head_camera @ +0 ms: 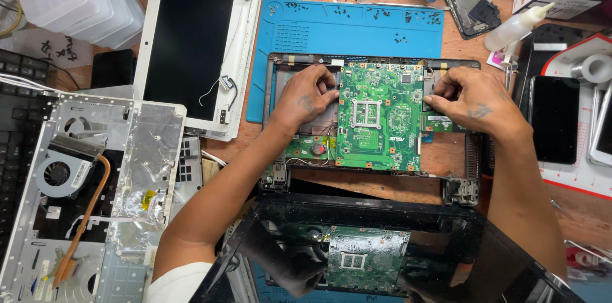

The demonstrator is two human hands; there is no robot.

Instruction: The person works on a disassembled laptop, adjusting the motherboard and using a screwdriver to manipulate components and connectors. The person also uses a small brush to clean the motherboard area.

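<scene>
Both your forearms reach forward over the glossy black laptop lid (pixel 395 258). Your left hand (pixel 308 98) lies palm down, fingers curled onto the left edge of the green motherboard (pixel 379 117); your right hand (pixel 475 100) pinches its right edge. The board sits in the black laptop base (pixel 280 67) on the blue mat (pixel 357 29).

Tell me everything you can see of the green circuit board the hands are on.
The green circuit board lies flat in an open black laptop base on a blue mat. It carries a square metal-framed socket at centre, small chips and a round coin cell. The left hand grips its left edge; the right hand its right edge.
</scene>
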